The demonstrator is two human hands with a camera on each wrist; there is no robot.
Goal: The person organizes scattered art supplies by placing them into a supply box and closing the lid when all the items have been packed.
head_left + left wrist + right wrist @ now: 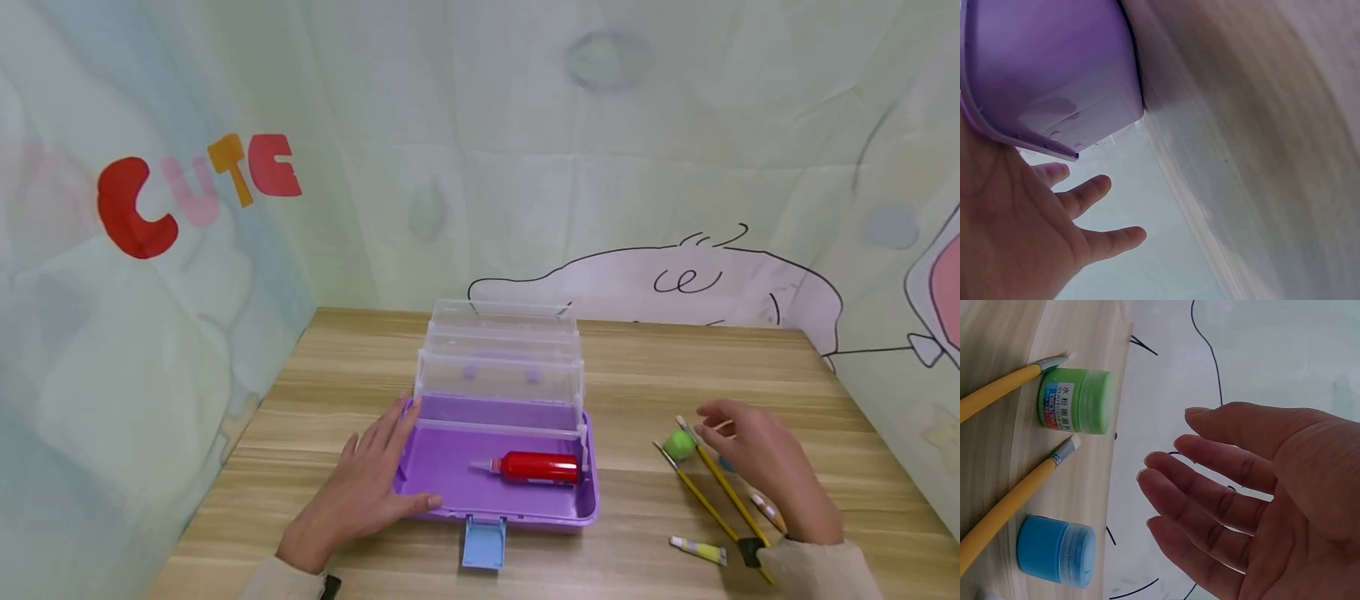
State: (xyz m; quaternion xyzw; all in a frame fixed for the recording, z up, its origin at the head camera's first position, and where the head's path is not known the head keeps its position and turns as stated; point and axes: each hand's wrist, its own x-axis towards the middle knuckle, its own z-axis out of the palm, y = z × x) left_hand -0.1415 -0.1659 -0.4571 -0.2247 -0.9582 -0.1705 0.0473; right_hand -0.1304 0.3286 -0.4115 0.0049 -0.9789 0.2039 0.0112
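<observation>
A purple storage box (450, 483) stands with its clear tiered trays (501, 379) raised at the back. Inside lies a red bottle (538, 467) with a translucent nozzle pointing left. My left hand (367, 487) rests at the box's left side, thumb on the front rim; the left wrist view shows its fingers spread beside the purple wall (1054, 69). Over the right of the table hovers my right hand (761, 450), fingers loosely bent and holding nothing. Close to it stand a green paint jar (1072, 400) and a blue paint jar (1054, 550), both untouched.
Two yellow-handled paintbrushes (716, 475) lie by the jars. A small yellow-green tube (697, 550) and an orange-brown tube (767, 510) lie nearer the front. The box's blue latch (483, 544) hangs down in front. Printed cloth walls (375, 208) surround the wooden table.
</observation>
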